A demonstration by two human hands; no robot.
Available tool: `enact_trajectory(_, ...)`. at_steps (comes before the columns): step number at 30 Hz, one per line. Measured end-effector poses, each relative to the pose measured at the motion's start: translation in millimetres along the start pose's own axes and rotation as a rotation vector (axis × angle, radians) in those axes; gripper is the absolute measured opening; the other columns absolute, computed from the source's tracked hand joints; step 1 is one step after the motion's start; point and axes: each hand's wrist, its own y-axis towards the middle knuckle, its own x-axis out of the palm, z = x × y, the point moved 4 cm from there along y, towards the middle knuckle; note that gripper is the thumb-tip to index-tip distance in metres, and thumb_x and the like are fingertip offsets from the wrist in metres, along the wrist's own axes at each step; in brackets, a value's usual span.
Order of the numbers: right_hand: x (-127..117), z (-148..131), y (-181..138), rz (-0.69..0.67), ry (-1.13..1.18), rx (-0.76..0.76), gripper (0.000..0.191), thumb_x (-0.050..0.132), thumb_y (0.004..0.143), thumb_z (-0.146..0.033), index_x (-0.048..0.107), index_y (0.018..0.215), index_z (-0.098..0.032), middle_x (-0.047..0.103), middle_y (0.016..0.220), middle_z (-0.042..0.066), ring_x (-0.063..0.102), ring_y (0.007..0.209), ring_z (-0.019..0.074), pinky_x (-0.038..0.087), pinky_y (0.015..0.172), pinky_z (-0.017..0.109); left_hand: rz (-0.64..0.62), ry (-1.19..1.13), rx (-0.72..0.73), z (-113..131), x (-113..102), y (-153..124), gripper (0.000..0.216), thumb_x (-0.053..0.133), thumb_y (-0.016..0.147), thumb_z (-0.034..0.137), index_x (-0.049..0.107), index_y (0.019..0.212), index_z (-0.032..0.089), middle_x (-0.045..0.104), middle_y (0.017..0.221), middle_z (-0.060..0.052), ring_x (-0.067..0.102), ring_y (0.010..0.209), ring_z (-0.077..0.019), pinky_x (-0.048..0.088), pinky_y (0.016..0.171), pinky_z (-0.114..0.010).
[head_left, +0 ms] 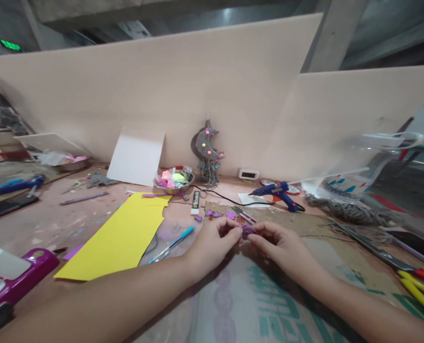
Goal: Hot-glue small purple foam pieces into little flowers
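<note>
Between the fingertips of both hands is a small purple piece (pixel 246 232), mostly covered by the fingers, so its exact shape is unclear. My left hand (pixel 217 243) pinches it from the left, and my right hand (pixel 281 245) grips it from the right. Just beyond them, several small purple pieces (pixel 216 214) lie along the edge of a cardboard sheet (pixel 312 224). A blue-capped pen (pixel 172 244) rests left of my left hand. Under my forearms, purple round shapes (pixel 223 302) show in a column on or through a plastic sheet.
A yellow paper sheet (pixel 115 238) and a magenta tool (pixel 25 276) lie on the left. Behind stand a bowl of coloured clay (pixel 174 180), a moon ornament (pixel 208 145) and a blue glue gun (pixel 281 193). Scissors (pixel 383 255) and grey yarn (pixel 351 209) are at right.
</note>
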Motion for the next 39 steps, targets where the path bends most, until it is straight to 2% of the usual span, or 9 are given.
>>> enact_trajectory(3, -7.8, -4.5, -1.7, 0.083, -0.11, -0.12, 0.027, 0.053, 0.083, -0.04, 0.058, 0.101, -0.02, 0.062, 0.069, 0.0, 0.057, 0.06, 0.0147, 0.045, 0.056, 0.026, 0.017, 0.035, -0.028, 1.1, -1.1, -1.1, 0.017, 0.052, 0.08, 0.03, 0.058, 0.075, 0.015, 0.058, 0.069, 0.0, 0.053, 0.066, -0.0115, 0.041, 0.062, -0.022)
enact_trajectory(6, -16.9, -9.8, -3.8, 0.169, -0.261, -0.199, 0.019, 0.051, 0.085, -0.034, 0.063, 0.087, -0.02, 0.065, 0.073, 0.002, 0.06, 0.067, 0.0168, 0.047, 0.064, 0.029, 0.018, 0.045, -0.044, 4.1, -0.6, -2.6, 0.017, 0.052, 0.08, 0.03, 0.059, 0.078, 0.015, 0.059, 0.07, 0.0, 0.055, 0.067, -0.012, 0.042, 0.062, -0.022)
enact_trajectory(8, -19.5, -13.9, -5.4, 0.202, -0.319, -0.236, 0.018, 0.051, 0.085, -0.032, 0.064, 0.082, -0.021, 0.067, 0.073, 0.003, 0.061, 0.067, 0.0176, 0.048, 0.066, 0.03, 0.011, 0.074, -0.034, 7.5, 0.2, -4.3, 0.016, 0.052, 0.08, 0.029, 0.06, 0.078, 0.015, 0.061, 0.071, -0.001, 0.056, 0.067, -0.0125, 0.043, 0.062, -0.022)
enact_trajectory(12, -14.8, -22.4, -9.8, 0.208, -0.333, -0.329, 0.016, 0.052, 0.084, -0.029, 0.066, 0.085, -0.022, 0.07, 0.078, 0.004, 0.062, 0.071, 0.0182, 0.049, 0.067, 0.03, -0.035, 0.138, 0.027, 13.8, 2.6, -8.0, 0.014, 0.054, 0.079, 0.025, 0.063, 0.075, 0.015, 0.064, 0.073, -0.002, 0.058, 0.071, -0.0139, 0.044, 0.066, -0.023)
enact_trajectory(17, -9.5, -19.8, -11.6, 0.209, -0.297, -0.257, 0.016, 0.052, 0.084, -0.031, 0.065, 0.085, -0.023, 0.069, 0.077, 0.002, 0.062, 0.069, 0.0172, 0.048, 0.063, 0.028, -0.082, 0.169, 0.086, 15.4, 4.8, -10.2, 0.015, 0.053, 0.079, 0.022, 0.065, 0.076, 0.015, 0.066, 0.076, -0.002, 0.059, 0.075, -0.0146, 0.045, 0.07, -0.024)
enact_trajectory(22, -8.4, -11.7, -9.4, 0.199, -0.18, -0.162, 0.02, 0.052, 0.085, -0.037, 0.063, 0.087, -0.021, 0.068, 0.072, 0.002, 0.061, 0.065, 0.0162, 0.047, 0.058, 0.026, -0.079, 0.174, 0.047, 13.0, 4.9, -9.7, 0.018, 0.052, 0.08, 0.024, 0.067, 0.081, 0.015, 0.065, 0.073, -0.001, 0.058, 0.069, -0.014, 0.045, 0.065, -0.024)
enact_trajectory(31, -5.2, -8.2, -9.6, 0.179, -0.084, -0.108, 0.021, 0.053, 0.084, -0.039, 0.062, 0.087, -0.02, 0.061, 0.062, -0.001, 0.052, 0.05, 0.0117, 0.04, 0.046, 0.023, -0.104, 0.122, 0.038, 12.1, 5.8, -9.0, 0.02, 0.05, 0.081, 0.022, 0.068, 0.085, 0.015, 0.065, 0.073, -0.002, 0.058, 0.069, -0.0131, 0.044, 0.064, -0.023)
enact_trajectory(39, -4.3, -12.2, -8.9, 0.154, -0.029, -0.077, 0.021, 0.054, 0.082, -0.04, 0.06, 0.086, -0.02, 0.056, 0.054, -0.003, 0.049, 0.046, 0.0115, 0.04, 0.045, 0.023, -0.078, 0.146, 0.038, 17.9, 3.9, -10.4, 0.016, 0.053, 0.08, 0.023, 0.067, 0.079, 0.015, 0.065, 0.073, -0.002, 0.057, 0.069, -0.013, 0.043, 0.065, -0.022)
